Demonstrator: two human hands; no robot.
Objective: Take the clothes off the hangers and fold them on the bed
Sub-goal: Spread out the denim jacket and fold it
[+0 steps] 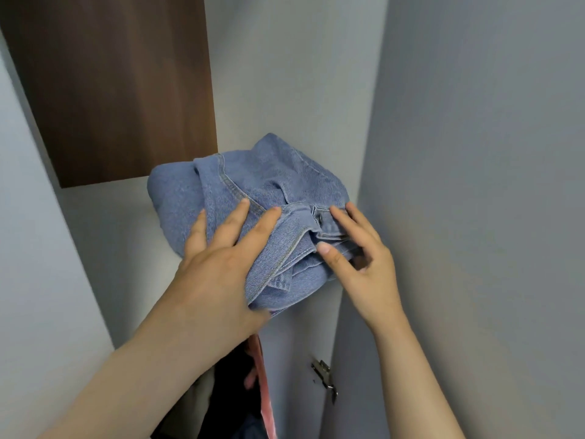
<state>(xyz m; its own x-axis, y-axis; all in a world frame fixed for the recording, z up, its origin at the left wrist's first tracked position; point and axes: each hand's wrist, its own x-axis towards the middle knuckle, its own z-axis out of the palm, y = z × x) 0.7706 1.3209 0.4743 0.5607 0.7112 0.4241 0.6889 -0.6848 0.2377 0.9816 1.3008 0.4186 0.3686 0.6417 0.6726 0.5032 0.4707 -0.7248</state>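
The folded blue jeans (253,191) sit on a white shelf (133,236) in the closet. Their long side runs left to right. The stacked fold edges face the person and poke over the shelf's front. The left hand (218,258) lies flat on top, fingers straight and spread, grip apart. The right hand (364,258) touches the right end with loose fingers, grip apart too. The pale denim shows stitched seams and a belt loop.
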